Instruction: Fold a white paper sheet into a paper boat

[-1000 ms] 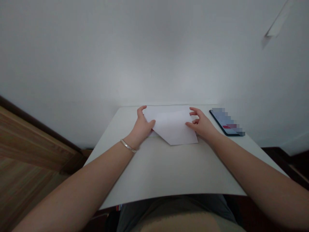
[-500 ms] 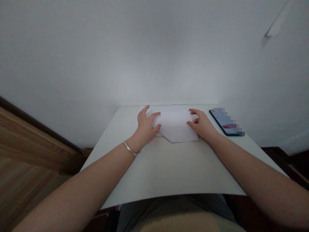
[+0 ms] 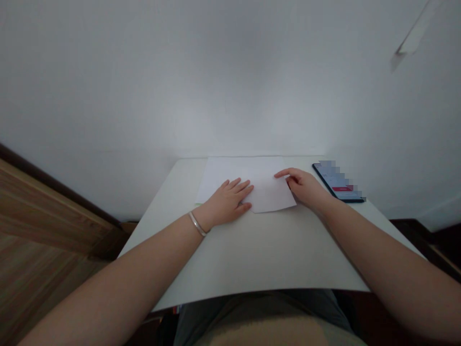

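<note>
A white sheet of paper point(image 3: 248, 173) lies at the far middle of the white table point(image 3: 252, 250), with a folded flap point(image 3: 272, 196) near its front right. My left hand point(image 3: 228, 204) lies flat on the paper's front edge, fingers stretched out and together, a silver bangle on the wrist. My right hand point(image 3: 304, 187) rests on the flap's right edge, index finger stretched along the paper, the other fingers curled under.
A dark phone point(image 3: 336, 185) with a lit screen lies at the table's far right. A white wall stands right behind the table. Wooden floor and a dark skirting show at the left. My lap is below the table's near edge.
My left hand has come down from the raised paper edge and slid right, flat onto the sheet. The flap that stood up now lies flat. My right hand has stayed at the right edge.
</note>
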The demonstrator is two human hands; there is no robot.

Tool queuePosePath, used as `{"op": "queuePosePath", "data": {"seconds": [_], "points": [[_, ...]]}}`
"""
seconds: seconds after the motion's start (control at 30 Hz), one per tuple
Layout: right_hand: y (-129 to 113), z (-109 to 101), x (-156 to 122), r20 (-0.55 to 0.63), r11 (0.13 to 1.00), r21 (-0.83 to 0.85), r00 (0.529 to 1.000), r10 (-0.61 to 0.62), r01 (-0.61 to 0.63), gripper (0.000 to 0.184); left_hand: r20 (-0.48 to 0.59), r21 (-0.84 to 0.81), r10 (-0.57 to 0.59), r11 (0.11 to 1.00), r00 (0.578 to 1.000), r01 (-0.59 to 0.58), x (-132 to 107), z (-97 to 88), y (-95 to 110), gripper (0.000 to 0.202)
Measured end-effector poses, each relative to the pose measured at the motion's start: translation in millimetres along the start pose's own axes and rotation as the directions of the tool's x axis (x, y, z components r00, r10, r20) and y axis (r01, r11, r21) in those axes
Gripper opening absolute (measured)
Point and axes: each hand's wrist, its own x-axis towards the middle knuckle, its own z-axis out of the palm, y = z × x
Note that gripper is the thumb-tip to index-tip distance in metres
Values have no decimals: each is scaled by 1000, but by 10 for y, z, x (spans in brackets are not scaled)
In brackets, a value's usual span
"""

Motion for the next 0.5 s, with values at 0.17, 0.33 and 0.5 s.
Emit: {"op": "queuePosePath", "data": {"seconds": [0.17, 0.33, 0.5], "points": [[64, -93, 37, 185, 996, 0, 979, -91, 93, 34, -15, -5, -15, 1000, 1000, 15, -18, 9, -3, 55], [142, -127, 42, 276, 995, 80, 958, -81, 61, 36, -17, 30, -25, 999, 1000, 25, -31, 18, 2, 55], [127, -166, 53, 244, 951, -51, 927, -285, 305, 46, -32, 27, -29, 999, 999, 30, -23, 27, 5, 54]]}}
